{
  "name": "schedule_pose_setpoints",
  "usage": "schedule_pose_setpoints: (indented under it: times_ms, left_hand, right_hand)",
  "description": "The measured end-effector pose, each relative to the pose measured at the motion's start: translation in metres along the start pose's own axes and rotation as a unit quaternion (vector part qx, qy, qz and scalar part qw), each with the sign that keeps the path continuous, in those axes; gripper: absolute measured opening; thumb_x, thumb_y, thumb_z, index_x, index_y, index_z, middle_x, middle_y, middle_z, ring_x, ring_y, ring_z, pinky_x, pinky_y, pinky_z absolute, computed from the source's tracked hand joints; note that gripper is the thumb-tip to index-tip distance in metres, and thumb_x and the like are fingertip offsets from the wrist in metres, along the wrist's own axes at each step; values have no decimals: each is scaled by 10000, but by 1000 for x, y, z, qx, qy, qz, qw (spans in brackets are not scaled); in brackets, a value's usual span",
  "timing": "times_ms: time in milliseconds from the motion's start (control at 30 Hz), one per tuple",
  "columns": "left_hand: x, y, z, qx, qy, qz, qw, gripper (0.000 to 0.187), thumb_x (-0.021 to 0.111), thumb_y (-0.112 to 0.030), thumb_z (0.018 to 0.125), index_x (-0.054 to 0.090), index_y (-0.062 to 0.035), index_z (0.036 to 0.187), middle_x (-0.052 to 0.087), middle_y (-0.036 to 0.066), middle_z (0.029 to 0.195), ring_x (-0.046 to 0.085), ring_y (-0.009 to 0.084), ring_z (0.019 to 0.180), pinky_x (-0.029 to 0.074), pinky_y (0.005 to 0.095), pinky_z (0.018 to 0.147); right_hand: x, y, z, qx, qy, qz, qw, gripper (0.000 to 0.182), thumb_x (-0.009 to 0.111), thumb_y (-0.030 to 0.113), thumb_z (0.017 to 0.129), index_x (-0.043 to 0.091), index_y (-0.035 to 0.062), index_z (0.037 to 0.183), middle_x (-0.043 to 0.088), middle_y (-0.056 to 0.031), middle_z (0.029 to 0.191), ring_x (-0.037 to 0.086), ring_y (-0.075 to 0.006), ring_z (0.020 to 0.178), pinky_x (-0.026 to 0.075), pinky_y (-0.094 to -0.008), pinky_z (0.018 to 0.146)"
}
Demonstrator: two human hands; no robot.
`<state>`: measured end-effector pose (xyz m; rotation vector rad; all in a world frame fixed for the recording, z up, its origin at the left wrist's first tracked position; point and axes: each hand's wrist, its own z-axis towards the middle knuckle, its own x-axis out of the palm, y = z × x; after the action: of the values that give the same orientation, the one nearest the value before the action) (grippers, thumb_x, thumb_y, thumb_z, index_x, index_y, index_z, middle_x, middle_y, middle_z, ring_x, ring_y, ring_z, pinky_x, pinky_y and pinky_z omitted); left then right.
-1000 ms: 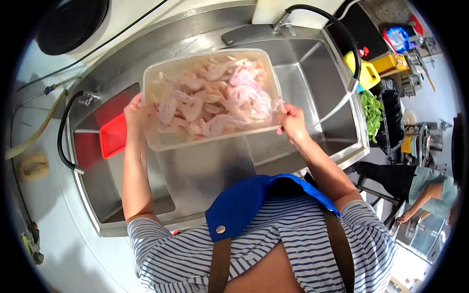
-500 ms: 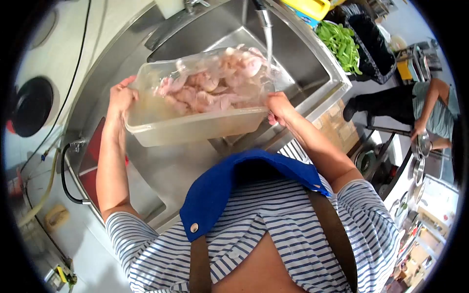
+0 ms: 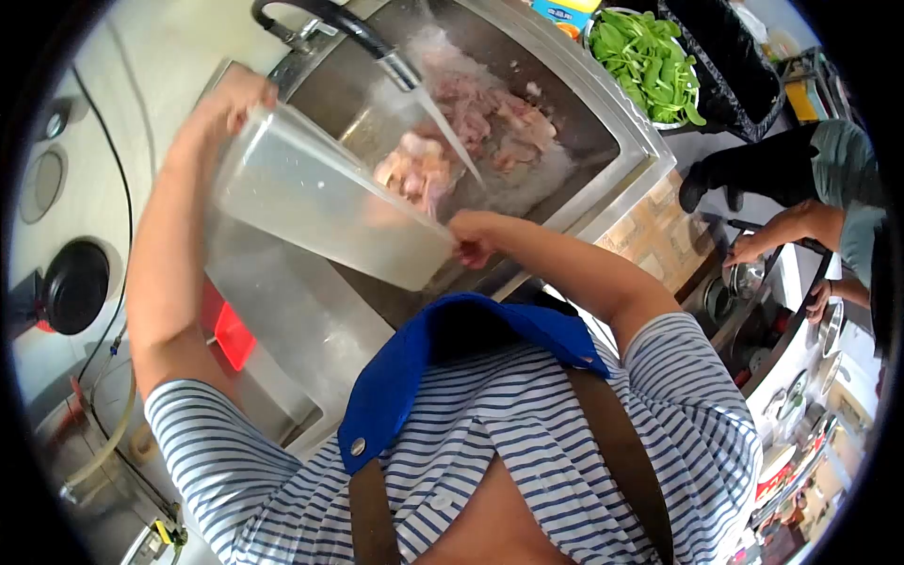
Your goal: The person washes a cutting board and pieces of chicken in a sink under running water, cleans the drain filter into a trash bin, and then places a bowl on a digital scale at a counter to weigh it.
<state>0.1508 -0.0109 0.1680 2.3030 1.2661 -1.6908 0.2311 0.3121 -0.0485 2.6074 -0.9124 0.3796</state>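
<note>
A translucent plastic tub (image 3: 320, 202) is tipped steeply over the sink basin (image 3: 589, 127), its underside turned toward me. My left hand (image 3: 243, 98) is closed on its upper left end. At the lower right end, my right hand (image 3: 476, 237) grips the tub too. Pale raw chicken pieces (image 3: 508, 127) lie in the basin amid splashing water, and some are still at the tub's mouth. Water runs from the black-hosed faucet (image 3: 403, 71) onto the chicken between the tub and the far basin wall.
A bowl of green leaves (image 3: 650, 71) stands right of the sink, beside a black-lined bin (image 3: 725, 80). A red tray (image 3: 231, 334) sits at the left of the steel drainboard (image 3: 292, 301). Another person (image 3: 791, 221) works at the right near pots.
Both hands have tilted the tub from roughly level to steeply tipped, left end raised. The chicken and water have poured from it into the basin.
</note>
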Motion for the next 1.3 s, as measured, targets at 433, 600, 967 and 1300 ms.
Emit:
schedule_pose_setpoints:
  times_ms: [433,600,967,1300]
  left_hand:
    - [-31,-128,-22,50,12,255,965,137,516,-60,517,414,29,500,369,88,438,336,197,317,248,370,277]
    - [-24,-21,-16,74,-47,33,996,310,530,-68,605,518,58,888,509,103,586,423,163,434,327,323,348]
    - [201,86,-88,43,161,-507,846,471,509,43,737,419,-48,1190,582,52,731,578,140,583,483,252,493]
    - [290,-4,-94,15,214,-581,785,392,528,3,758,500,-71,1141,600,39,906,597,145,755,526,302,647]
  right_hand:
    - [76,7,6,-66,212,32,974,194,517,265,776,513,79,720,472,-49,573,471,-178,460,429,-359,424]
    - [-52,5,-26,-214,-63,135,965,204,530,207,792,514,5,767,504,-138,579,544,-278,483,455,-418,414]
    - [-126,41,-235,-458,-588,-218,630,194,601,144,627,470,27,544,496,-84,508,491,-204,502,413,-341,523]
    - [-37,47,-341,-373,-698,-423,442,224,554,227,637,519,6,631,537,-189,591,539,-360,588,440,-392,591]
